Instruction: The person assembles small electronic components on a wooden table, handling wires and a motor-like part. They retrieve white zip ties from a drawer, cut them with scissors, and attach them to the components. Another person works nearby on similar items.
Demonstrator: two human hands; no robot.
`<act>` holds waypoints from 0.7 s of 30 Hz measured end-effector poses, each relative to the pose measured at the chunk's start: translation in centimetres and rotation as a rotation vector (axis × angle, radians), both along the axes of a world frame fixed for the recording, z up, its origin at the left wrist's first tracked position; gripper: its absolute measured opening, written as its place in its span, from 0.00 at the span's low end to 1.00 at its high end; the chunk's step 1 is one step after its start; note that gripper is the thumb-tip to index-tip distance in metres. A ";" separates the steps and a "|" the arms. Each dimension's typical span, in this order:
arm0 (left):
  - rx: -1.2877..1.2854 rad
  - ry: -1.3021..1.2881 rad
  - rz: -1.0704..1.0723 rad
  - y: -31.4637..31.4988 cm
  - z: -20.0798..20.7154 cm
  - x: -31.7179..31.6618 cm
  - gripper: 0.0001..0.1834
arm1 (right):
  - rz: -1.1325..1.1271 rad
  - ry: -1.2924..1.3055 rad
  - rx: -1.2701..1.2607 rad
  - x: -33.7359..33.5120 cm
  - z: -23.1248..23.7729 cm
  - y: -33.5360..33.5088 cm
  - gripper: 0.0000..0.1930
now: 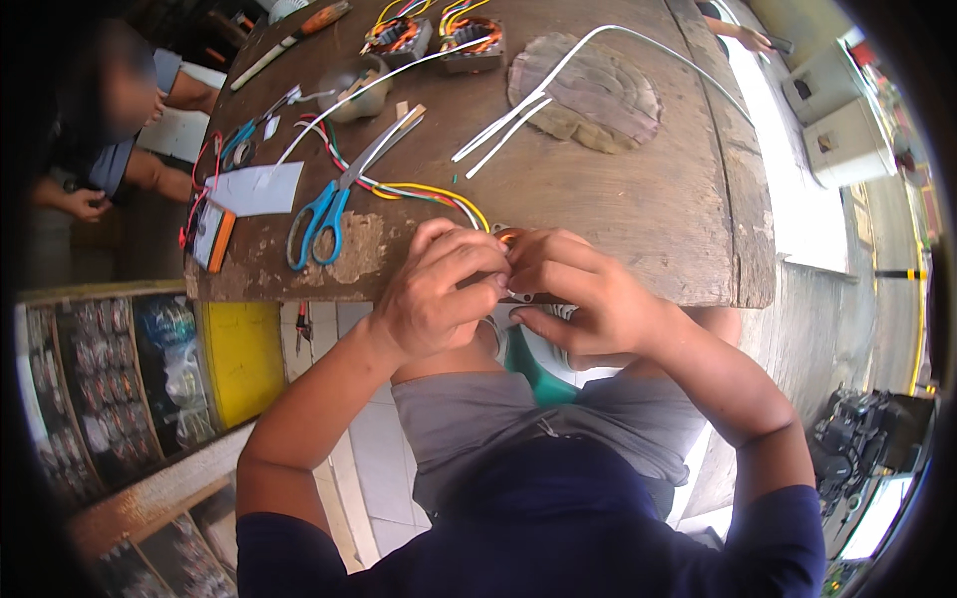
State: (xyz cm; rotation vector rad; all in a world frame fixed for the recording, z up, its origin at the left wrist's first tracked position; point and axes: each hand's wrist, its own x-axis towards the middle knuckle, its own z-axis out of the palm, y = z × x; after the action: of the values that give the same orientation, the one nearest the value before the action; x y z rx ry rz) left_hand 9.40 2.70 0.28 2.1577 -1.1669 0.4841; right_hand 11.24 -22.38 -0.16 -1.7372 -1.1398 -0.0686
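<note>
Coil (508,237): small wound part with orange-copper winding, mostly hidden between the two hands, at the near edge of the counter (618,189), just beside the near end of the wire bundle.
Left hand (434,299): fingers (461,249) curled tight over the coil's left side, pinching it; only a sliver of winding shows above them.
Right hand (588,299): fingers closed on the coil from the right, thumb tucked beneath, touching the left hand's fingertips.
Wires (419,191): yellow, red and green leads run from the coil up and to the left across the counter, passing under the scissors (334,204).
Axis: too little of the coil shows to tell its long axis; the leads leave it pointing away from the person, toward the scissors.
Risk, drop: the coil is held at the counter edge over the lap; a slipped pinch would likely let it fall.
Risk, snag: the leads lie under the scissors' blades; a tug on the coil could drag the scissors or nick the insulation.
Risk, winding: hard pinching may bend or break the fine copper turns.
Beyond the scissors: white sleeving strips (503,130) and two more coils (439,40) lie well apart from the hands.
</note>
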 end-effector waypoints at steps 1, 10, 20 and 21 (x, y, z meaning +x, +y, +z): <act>0.002 0.024 0.025 -0.2 0.1 -0.2 0.12 | -0.002 0.001 -0.017 -0.1 0.1 -0.1 0.14; -0.073 0.113 0.072 0.0 -0.1 -0.7 0.08 | -0.027 -0.262 -0.140 0.0 1.0 0.9 0.10; -0.025 -0.022 -0.037 0.5 -1.3 0.1 0.13 | -0.156 -0.291 -0.138 -1.1 0.9 1.8 0.09; -0.025 -0.026 -0.032 0.4 -1.2 0.1 0.13 | -0.192 -0.262 -0.131 -1.4 0.9 1.9 0.09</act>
State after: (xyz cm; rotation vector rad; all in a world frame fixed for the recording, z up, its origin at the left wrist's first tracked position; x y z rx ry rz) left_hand 9.48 3.08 -0.88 2.1137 -1.2013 0.5120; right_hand 9.82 -20.48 0.70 -1.9944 -1.1815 -0.3552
